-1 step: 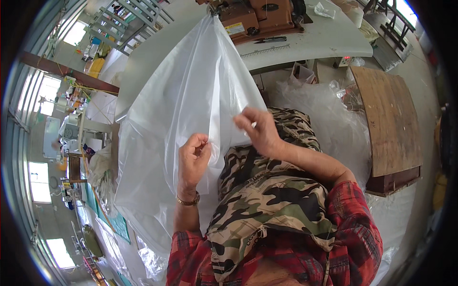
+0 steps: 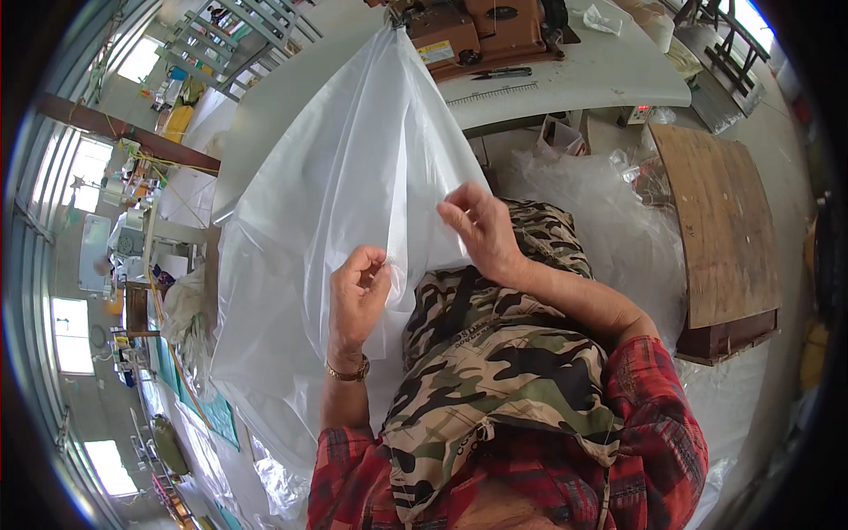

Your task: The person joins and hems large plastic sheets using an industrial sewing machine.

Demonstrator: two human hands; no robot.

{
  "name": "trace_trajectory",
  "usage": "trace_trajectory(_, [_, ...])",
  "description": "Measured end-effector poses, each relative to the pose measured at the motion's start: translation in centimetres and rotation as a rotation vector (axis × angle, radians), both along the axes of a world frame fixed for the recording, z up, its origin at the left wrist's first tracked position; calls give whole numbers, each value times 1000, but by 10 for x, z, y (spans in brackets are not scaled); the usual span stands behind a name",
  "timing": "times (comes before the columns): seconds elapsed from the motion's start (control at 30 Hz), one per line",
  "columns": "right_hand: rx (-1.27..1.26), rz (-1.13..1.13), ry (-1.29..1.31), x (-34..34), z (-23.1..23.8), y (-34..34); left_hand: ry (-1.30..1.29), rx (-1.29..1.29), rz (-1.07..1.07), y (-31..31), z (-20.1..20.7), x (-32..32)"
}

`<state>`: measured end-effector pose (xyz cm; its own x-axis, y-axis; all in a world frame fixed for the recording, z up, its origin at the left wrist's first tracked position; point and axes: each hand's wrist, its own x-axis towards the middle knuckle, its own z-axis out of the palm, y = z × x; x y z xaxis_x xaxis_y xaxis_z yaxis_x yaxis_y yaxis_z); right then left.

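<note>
A large translucent white plastic sheet drapes over the table edge and my lap. Its top narrows to a point at the brown sewing machine. My left hand, a watch on its wrist, pinches a fold of this sheet between thumb and fingers. To the right and slightly farther off, my right hand is raised over the sheet's right edge. Its fingers are curled in near the thumb; whatever they hold, if anything, is too small to make out. A camouflage apron covers my front.
Beside the machine on the pale table lie a dark snipper-like tool and a ruler strip. Clear plastic is heaped at right, against a wooden board on a box. A slatted grey rack stands far left.
My right hand has shifted slightly up and to the right, away from the left hand. My left hand and the plastic sheet look the same.
</note>
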<state>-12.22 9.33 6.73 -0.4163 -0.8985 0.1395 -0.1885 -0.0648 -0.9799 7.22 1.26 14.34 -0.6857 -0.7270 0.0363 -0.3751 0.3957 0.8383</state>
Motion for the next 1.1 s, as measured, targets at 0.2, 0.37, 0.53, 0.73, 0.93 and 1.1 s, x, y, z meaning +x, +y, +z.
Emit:
trace_trajectory(0.2, [-51, -70, -190, 25, -25, -11, 52, -31, 2, -2, 6, -3])
trace_trajectory(0.37, [-10, 188, -453, 24, -4, 2, 108, -70, 14, -2, 2, -2])
trace_trajectory(0.53, [-182, 180, -456, 29, 34, 25, 101, -39, -35, -2, 3, -8])
trace_trajectory(0.73, [-128, 283, 124, 38, 36, 28, 165, 108, -87, 2, -18, -10])
trace_trajectory(0.93, [-162, 304, 508, 46, 27, 25, 240, 209, -29, 6, -24, -12])
trace_trajectory(1.1, [-212, 340, 665, 49, 18, 23, 230, 265, -4, 6, -21, -22])
